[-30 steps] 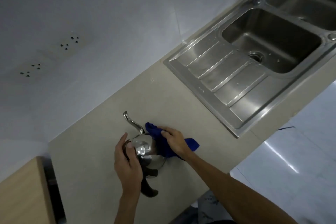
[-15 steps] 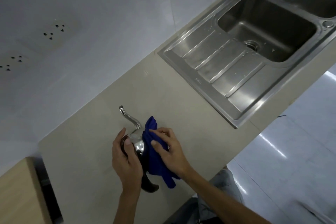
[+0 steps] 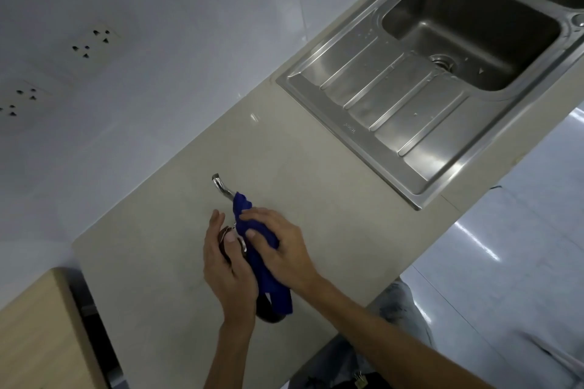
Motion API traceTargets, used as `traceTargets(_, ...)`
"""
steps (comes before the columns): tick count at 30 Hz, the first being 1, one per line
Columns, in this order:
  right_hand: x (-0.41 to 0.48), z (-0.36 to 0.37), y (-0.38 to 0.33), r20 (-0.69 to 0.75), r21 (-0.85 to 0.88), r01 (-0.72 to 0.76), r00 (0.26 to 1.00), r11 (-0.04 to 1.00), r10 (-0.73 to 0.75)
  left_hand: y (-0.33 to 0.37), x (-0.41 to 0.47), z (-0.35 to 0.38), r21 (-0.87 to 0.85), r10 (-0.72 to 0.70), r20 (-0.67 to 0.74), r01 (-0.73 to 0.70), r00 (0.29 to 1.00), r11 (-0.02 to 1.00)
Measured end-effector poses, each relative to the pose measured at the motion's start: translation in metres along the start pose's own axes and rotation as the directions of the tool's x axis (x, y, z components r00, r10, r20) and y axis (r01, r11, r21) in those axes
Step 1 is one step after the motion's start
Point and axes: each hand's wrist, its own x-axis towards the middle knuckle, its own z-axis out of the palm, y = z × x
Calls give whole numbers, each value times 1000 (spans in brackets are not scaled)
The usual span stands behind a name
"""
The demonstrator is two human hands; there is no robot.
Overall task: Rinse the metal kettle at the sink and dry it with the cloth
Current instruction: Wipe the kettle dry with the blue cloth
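Kettle [image 3: 235,238] sat on the desk [image 3: 158,256], well clear of the sink [image 3: 410,98]; left hand [image 3: 229,265] gripped its body while my right hand [image 3: 278,246], clutching the cloth [image 3: 259,249], had slid from the side over the top, so drying was well underway.

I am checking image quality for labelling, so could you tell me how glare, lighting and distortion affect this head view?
Head view: dim, cool light overall; bright streaks of glare on the glossy floor; wide-angle tilt skews the sink and counter edges; the kettle is mostly hidden by the left hand, the right hand and the blue cloth, with only its shiny spout clear.
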Motion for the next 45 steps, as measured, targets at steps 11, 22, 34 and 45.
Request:
traceTargets(11, 12, -11, 13, -13, 13, -196, 980, 980, 196, -3, 1, 1, -73, 45, -6, -45, 999, 996)
traceTargets(22, 29, -15, 23, 27, -1, -255, 967, 967, 255, -8, 0, 2, -135, 26, -7, -26, 1000, 991)
traceTargets(34, -33, 15, 27, -200, 13, -207, 958, 978, 205, -9, 2, -2, -216, 39, 32, -31, 999, 976)
traceTargets(45, -54, 19, 39, -188, 93, -215, 955, 972, 229, -4, 1, -1, -212, 47, 38, -38, 998, 977)
